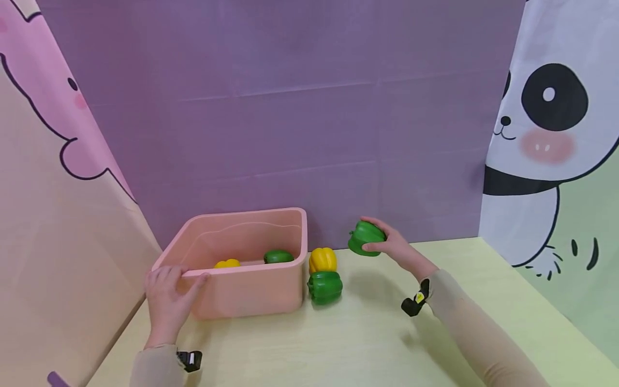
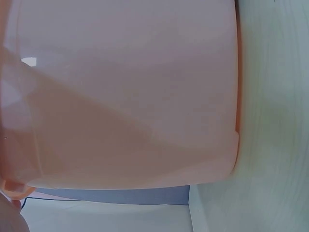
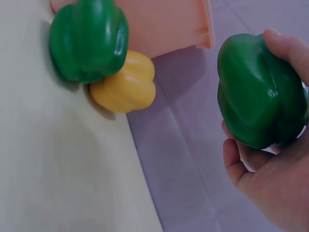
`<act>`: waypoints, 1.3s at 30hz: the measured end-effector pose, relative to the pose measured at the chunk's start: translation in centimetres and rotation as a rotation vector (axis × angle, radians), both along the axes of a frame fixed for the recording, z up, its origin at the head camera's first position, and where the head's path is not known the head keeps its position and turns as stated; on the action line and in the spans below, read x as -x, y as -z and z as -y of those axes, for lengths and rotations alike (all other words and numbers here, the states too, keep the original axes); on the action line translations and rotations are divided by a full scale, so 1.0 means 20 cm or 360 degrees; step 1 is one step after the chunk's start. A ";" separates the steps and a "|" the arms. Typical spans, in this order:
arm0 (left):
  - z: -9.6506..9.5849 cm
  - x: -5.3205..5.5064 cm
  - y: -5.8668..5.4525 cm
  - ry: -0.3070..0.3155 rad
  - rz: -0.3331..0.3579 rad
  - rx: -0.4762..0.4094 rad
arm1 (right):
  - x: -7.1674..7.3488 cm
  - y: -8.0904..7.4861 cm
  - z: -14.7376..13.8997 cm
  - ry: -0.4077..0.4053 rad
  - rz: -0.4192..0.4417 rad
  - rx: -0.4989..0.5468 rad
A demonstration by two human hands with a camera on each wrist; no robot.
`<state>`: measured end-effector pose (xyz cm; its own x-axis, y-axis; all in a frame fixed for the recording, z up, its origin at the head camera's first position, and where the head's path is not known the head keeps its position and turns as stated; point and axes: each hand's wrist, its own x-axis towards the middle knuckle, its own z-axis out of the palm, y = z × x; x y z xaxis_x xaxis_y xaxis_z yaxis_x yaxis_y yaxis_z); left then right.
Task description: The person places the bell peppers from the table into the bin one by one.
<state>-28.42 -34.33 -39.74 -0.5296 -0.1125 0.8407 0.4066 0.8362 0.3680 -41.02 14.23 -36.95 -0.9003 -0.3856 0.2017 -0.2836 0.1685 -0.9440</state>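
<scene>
My right hand grips a green bell pepper above the table, right of the pink bin. Thumb and fingers wrap that pepper in the right wrist view. At the bin's front left corner, my left hand holds the rim, fingers over the edge. Inside the bin, a yellow pepper and a dark green pepper show partly, their lower parts hidden by the front wall. Against the bin's right side lie a yellow bell pepper and another green bell pepper, touching each other.
The pale wooden table meets a purple cloth wall at the back. Printed panels stand at both sides, with a panda on the right one. In the left wrist view, the bin's smooth wall fills most of the picture.
</scene>
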 end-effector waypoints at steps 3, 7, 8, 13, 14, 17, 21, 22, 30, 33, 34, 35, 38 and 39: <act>0.00 0.00 0.00 0.0008 -0.0016 0.0006 | 0.02 -0.02 0.02 0.0000 -0.0009 -0.0008; 0.00 0.00 0.00 0.0017 -0.0025 0.0008 | 0.03 -0.05 0.05 0.0006 -0.0010 -0.0021; 0.00 0.00 0.00 0.0015 -0.0020 0.0009 | 0.03 -0.05 0.05 0.0003 -0.0010 -0.0024; 0.00 0.00 0.01 0.0000 0.0019 0.0000 | 0.04 -0.09 0.08 -0.0018 -0.0017 -0.0026; 0.00 0.00 0.01 -0.0002 0.0022 0.0001 | 0.04 -0.10 0.08 -0.0018 -0.0021 -0.0027; 0.00 0.00 0.00 -0.0006 0.0022 0.0001 | 0.04 -0.13 0.09 -0.0012 -0.0036 -0.0025; 0.00 0.00 0.01 -0.0004 0.0014 -0.0001 | 0.04 -0.18 0.12 -0.0007 -0.0075 -0.0033; 0.00 0.00 0.01 -0.0004 0.0011 0.0000 | 0.04 -0.19 0.13 -0.0008 -0.0083 -0.0036; 0.00 0.01 0.00 -0.0006 -0.0003 0.0002 | 0.05 -0.25 0.15 -0.0043 -0.0125 0.0001; 0.01 0.01 0.00 -0.0017 -0.0004 -0.0003 | 0.06 -0.27 0.16 -0.0065 -0.0144 0.0035; 0.01 0.01 0.00 -0.0017 -0.0004 -0.0007 | 0.06 -0.28 0.16 -0.0070 -0.0151 0.0043; 0.01 0.01 0.00 -0.0014 -0.0004 -0.0011 | 0.06 -0.28 0.16 -0.0075 -0.0162 0.0050; 0.00 0.01 0.01 0.0003 -0.0011 -0.0018 | 0.07 -0.30 0.16 -0.0095 -0.0176 0.0057; 0.00 0.01 0.01 0.0008 -0.0017 -0.0016 | 0.07 -0.30 0.16 -0.0097 -0.0179 0.0056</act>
